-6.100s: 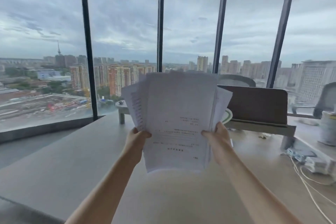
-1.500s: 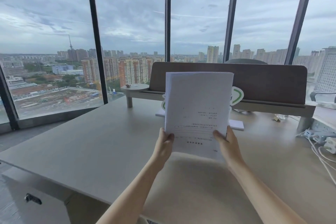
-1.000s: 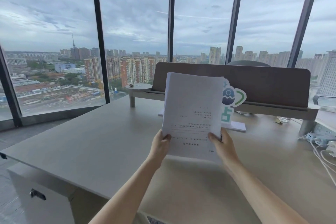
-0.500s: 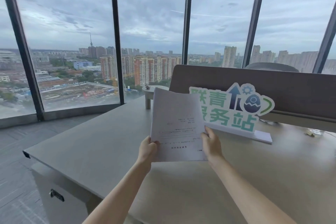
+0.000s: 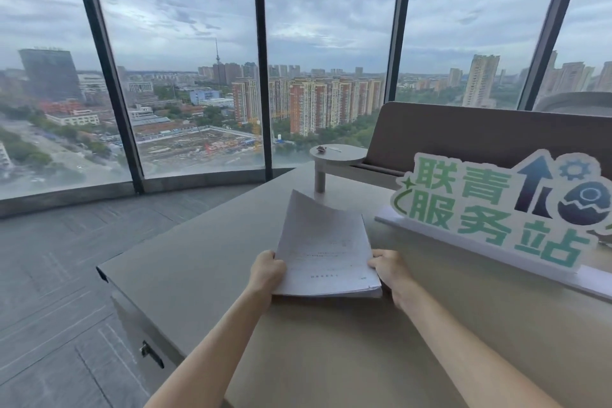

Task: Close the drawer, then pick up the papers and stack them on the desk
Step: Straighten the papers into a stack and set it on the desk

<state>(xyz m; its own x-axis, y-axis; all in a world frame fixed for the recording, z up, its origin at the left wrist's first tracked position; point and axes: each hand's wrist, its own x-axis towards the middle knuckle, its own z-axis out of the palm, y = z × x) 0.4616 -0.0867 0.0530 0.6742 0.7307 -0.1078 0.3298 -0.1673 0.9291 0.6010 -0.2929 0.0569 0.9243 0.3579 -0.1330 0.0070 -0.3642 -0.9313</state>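
The one desk [image 5: 205,275] fills the lower view, with a single green-lettered sign [image 5: 503,209] standing well to the right and one drawer front with its handle [image 5: 150,354] showing flush under the left edge, so the drawer step looks done. One squared sheaf of papers [image 5: 326,255] is low over the desktop, its near edge about touching and its far edge lifted and curling. The left hand [image 5: 266,270] and right hand [image 5: 392,270], fingers pinched on its side edges, look to be laying it down; next, flatten and let go.
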